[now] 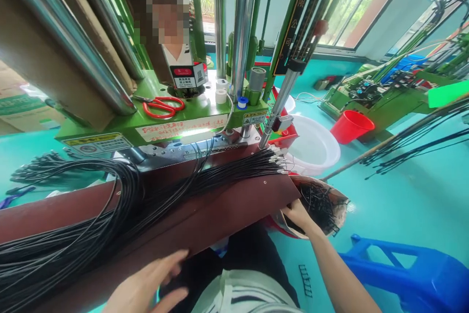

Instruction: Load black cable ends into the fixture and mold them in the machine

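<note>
My left hand (pixel 150 281) is at the lower left, its fingers and thumb spread with nothing between them, near the front edge of a brown board (pixel 220 210). At the board's right corner is my right hand (pixel 298 216), above the rim of a bin of black scraps (pixel 318 208). Its fingertips are partly hidden by the corner, so I cannot tell whether they grip anything. Across the board lies a long bundle of black cables (pixel 220 176), with pale metallic ends at the right. More cables (pixel 122 181) loop at the left.
A green press (pixel 205 113) stands behind the board, with red-handled scissors (pixel 163 107) and white spools (pixel 221 95) on its ledge. Right of it are a white tub (pixel 331 147), a red bucket (pixel 352 126) and a blue stool (pixel 414 274). A pole (pixel 351 161) slants in from the right.
</note>
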A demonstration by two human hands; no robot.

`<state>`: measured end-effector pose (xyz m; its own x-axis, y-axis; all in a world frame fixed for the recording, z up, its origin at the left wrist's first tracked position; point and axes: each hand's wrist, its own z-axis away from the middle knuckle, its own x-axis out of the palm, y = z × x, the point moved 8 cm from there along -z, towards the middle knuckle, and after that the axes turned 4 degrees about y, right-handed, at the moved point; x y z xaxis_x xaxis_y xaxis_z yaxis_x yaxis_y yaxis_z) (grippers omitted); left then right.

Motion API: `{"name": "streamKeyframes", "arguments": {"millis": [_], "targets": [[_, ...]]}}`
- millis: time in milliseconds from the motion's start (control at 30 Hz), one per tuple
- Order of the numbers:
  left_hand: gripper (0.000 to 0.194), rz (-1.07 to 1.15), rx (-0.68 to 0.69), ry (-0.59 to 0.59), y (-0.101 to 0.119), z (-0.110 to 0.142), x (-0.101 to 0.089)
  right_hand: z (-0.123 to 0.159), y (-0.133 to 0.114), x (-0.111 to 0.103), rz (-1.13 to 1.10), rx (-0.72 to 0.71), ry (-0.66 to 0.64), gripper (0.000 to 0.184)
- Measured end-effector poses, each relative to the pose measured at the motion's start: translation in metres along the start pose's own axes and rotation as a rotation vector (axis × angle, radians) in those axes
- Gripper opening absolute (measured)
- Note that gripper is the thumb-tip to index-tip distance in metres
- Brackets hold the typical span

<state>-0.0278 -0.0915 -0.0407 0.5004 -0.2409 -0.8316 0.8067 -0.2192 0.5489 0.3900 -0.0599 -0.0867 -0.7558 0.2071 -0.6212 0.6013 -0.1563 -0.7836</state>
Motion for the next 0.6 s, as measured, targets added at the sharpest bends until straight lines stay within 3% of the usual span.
{"name": "streamKeyframes", "arguments": {"millis": [100,200,267,367,467,600], "targets": [[0.059,-0.229,0.266,0.161,0.082,-0.063,-0.013,-0.001,-0.008,-0.003,0.081,-0.039,-0.019,0.044],[0.064,-0.484,0.369,0.254,0.125,-0.12,-0.016,0.001,-0.018,-0.007,0.139,-0.084,-0.064,0.04],[0.062,-0.594,0.431,0.236,0.139,-0.147,-0.011,0.005,-0.024,-0.01,0.154,-0.117,-0.085,0.039],[0.038,-0.707,0.477,0.162,0.147,-0.17,-0.003,0.013,-0.028,-0.016,0.16,-0.134,-0.097,0.042],[0.025,-0.778,0.488,0.094,0.148,-0.176,0.004,0.02,-0.032,-0.019,0.155,-0.133,-0.114,0.046],[0.034,-0.822,0.56,0.082,0.155,-0.171,0.007,0.024,-0.041,-0.021,0.201,-0.094,-0.167,0.044]]}}
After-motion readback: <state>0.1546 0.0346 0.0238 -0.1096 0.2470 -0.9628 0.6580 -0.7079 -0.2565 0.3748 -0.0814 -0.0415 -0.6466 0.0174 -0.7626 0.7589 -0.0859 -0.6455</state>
